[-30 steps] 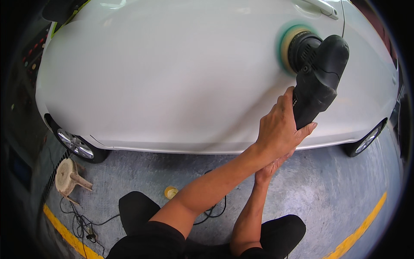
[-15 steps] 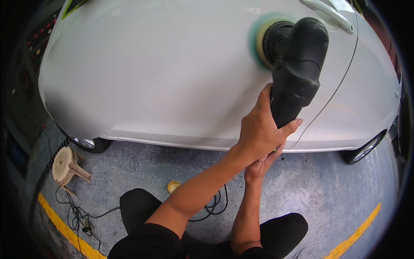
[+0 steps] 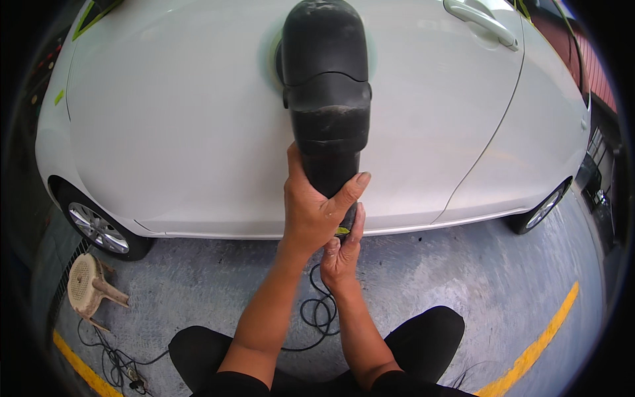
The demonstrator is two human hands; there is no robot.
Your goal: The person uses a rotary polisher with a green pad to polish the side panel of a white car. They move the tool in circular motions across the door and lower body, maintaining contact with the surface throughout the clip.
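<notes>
A black car polisher (image 3: 329, 92) is held against the white car door (image 3: 178, 126). Its pale round pad (image 3: 272, 59) shows only at the edges behind the tool's body. Wrapped round the middle of the polisher's handle is my left hand (image 3: 316, 208), thumb across the front. Lower down, near the handle's end, my right hand (image 3: 342, 259) grips it with the fingers pointing up. Part of the right hand's hold is hidden by the left hand and the handle.
A black cord (image 3: 319, 314) lies looped on the grey floor below my hands. At the left stand a beige plastic stool (image 3: 84, 281) and the front wheel (image 3: 96, 225), with tangled cable (image 3: 119, 360) nearby. The door handle (image 3: 486, 26) sticks out at upper right.
Both hands have carried the polisher left across the door, and its body now stands nearly upright instead of leaning right. The view has shifted a little; the yellow pot is no longer visible.
</notes>
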